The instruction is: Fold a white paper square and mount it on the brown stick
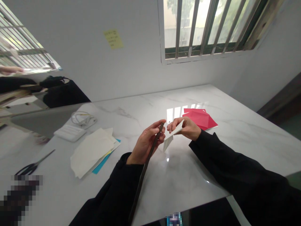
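Above the middle of the table, my left hand (pixel 148 141) is closed around the upper part of a long, thin dark-brown stick (pixel 147 164), with the thumb pressed on it. The stick slants down toward me along the left sleeve. Close beside it, my right hand (pixel 189 128) pinches a folded piece of white paper (pixel 175 130), one flap of which hangs down. The paper's left edge comes up to the left fingertips; whether they touch it I cannot tell. Behind the right wrist lie several sheets of red paper (pixel 199 119), one with a white underside.
On the left of the marble-patterned table (pixel 127 110) lie cream paper sheets (pixel 94 150) over a blue sheet (pixel 101 164), black-handled scissors (pixel 33 166), a white box-shaped item (pixel 70 132) and a coiled white cable (pixel 82 118). A yellow note (pixel 113 39) sticks to the wall.
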Action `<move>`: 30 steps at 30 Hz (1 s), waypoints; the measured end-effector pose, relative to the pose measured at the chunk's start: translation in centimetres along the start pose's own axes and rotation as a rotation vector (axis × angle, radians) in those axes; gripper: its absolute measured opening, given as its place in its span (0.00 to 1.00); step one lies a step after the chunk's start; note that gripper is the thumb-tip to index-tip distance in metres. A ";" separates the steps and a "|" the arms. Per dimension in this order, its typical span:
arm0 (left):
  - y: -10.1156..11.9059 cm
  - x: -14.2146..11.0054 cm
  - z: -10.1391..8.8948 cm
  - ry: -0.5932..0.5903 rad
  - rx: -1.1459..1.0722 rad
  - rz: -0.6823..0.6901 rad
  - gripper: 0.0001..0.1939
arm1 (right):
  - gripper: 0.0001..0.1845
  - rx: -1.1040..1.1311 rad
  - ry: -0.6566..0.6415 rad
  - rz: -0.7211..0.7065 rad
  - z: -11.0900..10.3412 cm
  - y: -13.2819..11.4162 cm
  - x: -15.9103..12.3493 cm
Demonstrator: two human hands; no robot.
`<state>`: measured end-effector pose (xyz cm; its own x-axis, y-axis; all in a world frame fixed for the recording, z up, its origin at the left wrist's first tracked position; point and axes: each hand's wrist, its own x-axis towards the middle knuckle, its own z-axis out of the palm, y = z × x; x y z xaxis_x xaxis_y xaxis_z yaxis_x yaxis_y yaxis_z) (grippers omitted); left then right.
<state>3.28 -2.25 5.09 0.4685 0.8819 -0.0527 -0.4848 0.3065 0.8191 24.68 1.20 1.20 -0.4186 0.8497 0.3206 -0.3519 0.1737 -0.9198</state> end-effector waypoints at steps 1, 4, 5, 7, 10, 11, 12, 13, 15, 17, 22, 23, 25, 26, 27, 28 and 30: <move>0.0 -0.1 0.0 -0.004 0.021 -0.001 0.18 | 0.16 0.003 0.000 -0.008 0.1 -0.1 0.0; 0.0 -0.5 0.2 -0.064 0.109 -0.005 0.17 | 0.16 0.012 -0.006 -0.015 0.5 -0.6 -0.1; 0.0 -0.6 0.3 -0.093 0.133 -0.002 0.17 | 0.16 0.014 -0.009 -0.011 0.6 -0.8 -0.1; 0.0 -0.7 0.4 -0.136 0.155 0.010 0.16 | 0.16 0.014 -0.012 -0.002 0.7 -1.1 -0.2; 0.0 -0.7 0.4 -0.158 0.148 0.009 0.17 | 0.17 0.003 -0.011 -0.006 0.8 -1.5 -0.2; 0.0 -0.7 0.3 -0.161 0.147 0.008 0.17 | 0.17 -0.001 -0.014 -0.007 0.9 -1.6 -0.2; 0.0 -0.7 0.3 -0.162 0.153 0.009 0.17 | 0.17 -0.004 -0.018 -0.008 0.8 -1.6 -0.3; 0.0 -0.7 0.3 -0.165 0.165 0.010 0.18 | 0.17 -0.005 -0.023 -0.007 0.8 -1.7 -0.3; 0.0 -0.8 0.2 -0.168 0.198 0.011 0.18 | 0.17 -0.007 -0.032 -0.005 0.8 -1.9 -0.3; 0.1 -0.8 0.1 -0.166 0.230 0.012 0.19 | 0.17 -0.011 -0.036 -0.010 0.8 -2.0 -0.4; 0.0 -0.8 -0.1 -0.157 0.274 0.027 0.20 | 0.20 -0.034 -0.034 -0.008 1.1 -2.3 -0.5; 0.0 -0.8 -0.1 -0.159 0.278 0.027 0.20 | 0.20 -0.034 -0.035 -0.002 1.1 -2.3 -0.5; 0.0 -0.8 -0.2 -0.165 0.284 0.029 0.20 | 0.19 -0.028 -0.043 0.006 1.1 -2.2 -0.5; 0.0 -0.8 -0.2 -0.167 0.288 0.032 0.20 | 0.19 -0.025 -0.047 0.008 1.0 -2.1 -0.6; 0.0 -0.7 -0.2 -0.169 0.291 0.033 0.19 | 0.18 -0.025 -0.048 0.011 0.9 -1.9 -0.6; 0.0 -0.7 -0.3 -0.171 0.292 0.032 0.19 | 0.18 -0.029 -0.044 0.019 0.7 -1.8 -0.7; 0.0 -0.6 -0.3 -0.175 0.292 0.018 0.19 | 0.16 -0.044 -0.028 0.043 0.4 -1.5 -0.8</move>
<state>2.75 -2.68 4.92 0.5937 0.8036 0.0412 -0.2742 0.1538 0.9493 25.24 0.04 2.42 -0.4563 0.8424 0.2866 -0.2961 0.1600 -0.9417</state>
